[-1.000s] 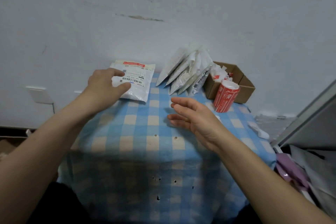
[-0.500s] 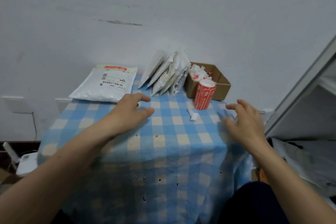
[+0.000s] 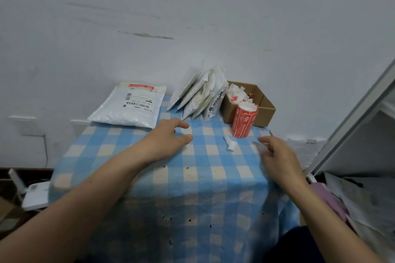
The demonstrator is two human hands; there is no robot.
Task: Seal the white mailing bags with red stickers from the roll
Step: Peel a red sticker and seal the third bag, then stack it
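Left hand (image 3: 168, 141) hovers at the centre of the frame over the blue-and-cream checked tablecloth (image 3: 213, 179), fingers loosely spread, holding nothing. Right hand (image 3: 280, 156), centre right, is blurred, fingers curled; whether it pinches anything cannot be told. Between them lies a small white paper scrap (image 3: 230, 146). Just above it, the red cylindrical sticker roll (image 3: 244, 120) stands upright before a brown cardboard box (image 3: 266, 111). Left of the box, unsealed white plastic mailing bags (image 3: 197, 96) lean in a row; further left, a flat white mailing bag with a red sticker (image 3: 130, 107).

checked cloth tablecloth (image 3: 213, 179), cardboard box (image 3: 266, 111)
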